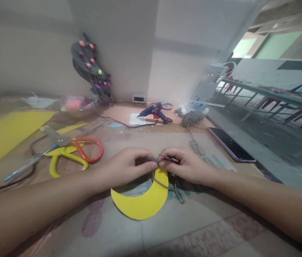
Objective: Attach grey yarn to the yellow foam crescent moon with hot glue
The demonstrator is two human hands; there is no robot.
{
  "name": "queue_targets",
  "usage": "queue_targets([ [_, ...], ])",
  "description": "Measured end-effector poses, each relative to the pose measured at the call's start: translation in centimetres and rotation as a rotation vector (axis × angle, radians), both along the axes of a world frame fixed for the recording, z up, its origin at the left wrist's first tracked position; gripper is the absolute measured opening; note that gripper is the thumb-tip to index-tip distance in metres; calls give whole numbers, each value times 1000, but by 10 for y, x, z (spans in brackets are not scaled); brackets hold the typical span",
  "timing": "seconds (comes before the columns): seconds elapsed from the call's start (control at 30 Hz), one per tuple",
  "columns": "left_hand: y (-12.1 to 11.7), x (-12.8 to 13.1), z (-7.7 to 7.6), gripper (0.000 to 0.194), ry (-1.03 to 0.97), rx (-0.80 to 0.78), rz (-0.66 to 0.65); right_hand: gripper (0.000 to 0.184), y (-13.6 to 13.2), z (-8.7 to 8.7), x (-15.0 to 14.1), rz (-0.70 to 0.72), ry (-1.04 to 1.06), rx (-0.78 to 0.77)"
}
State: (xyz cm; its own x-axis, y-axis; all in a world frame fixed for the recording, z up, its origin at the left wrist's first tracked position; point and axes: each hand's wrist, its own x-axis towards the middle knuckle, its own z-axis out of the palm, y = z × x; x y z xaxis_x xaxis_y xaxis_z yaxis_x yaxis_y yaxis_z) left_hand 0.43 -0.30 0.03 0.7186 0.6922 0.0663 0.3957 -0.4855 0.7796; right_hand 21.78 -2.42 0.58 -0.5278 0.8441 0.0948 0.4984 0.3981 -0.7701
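A yellow crescent moon cutout (142,205) lies in front of me, its upper tip between my hands. Grey yarn (164,185) crosses that tip and hangs in a loop on its right. My left hand (131,164) pinches the yarn at the tip, thumb against fingers. Close beside it, my right hand (183,164) is also closed in a pinch on the yarn at the tip. A thin dark piece sticks out between the right fingers; its kind is unclear. The fingers partly hide the tip.
Scissors (90,160) with red and yellow handles lie left, near a yellow sheet (6,132). Behind stand a blue glue gun (154,111) and a grey yarn ball (193,117). A phone (231,144) lies right. A decorated grey crescent (85,60) leans against the wall.
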Motion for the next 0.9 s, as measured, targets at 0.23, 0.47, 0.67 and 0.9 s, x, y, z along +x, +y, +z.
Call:
queue_targets([
  [0.23, 0, 0, -1, 32, -9, -28, -7, 10, 4, 1, 1, 73, 133, -192],
  [0.47, 1, 1, 3, 34, -25, -60, -24, 10, 3, 3, 0, 78, 235, -299],
  [0.67, 3, 0, 3, 38, -17, -90, 1, 9, 2, 1, -1, 41, 247, -277],
  [0.9, 2, 0, 0, 37, -81, -138, -5, 12, 4, -2, -1, 27, 253, -264],
])
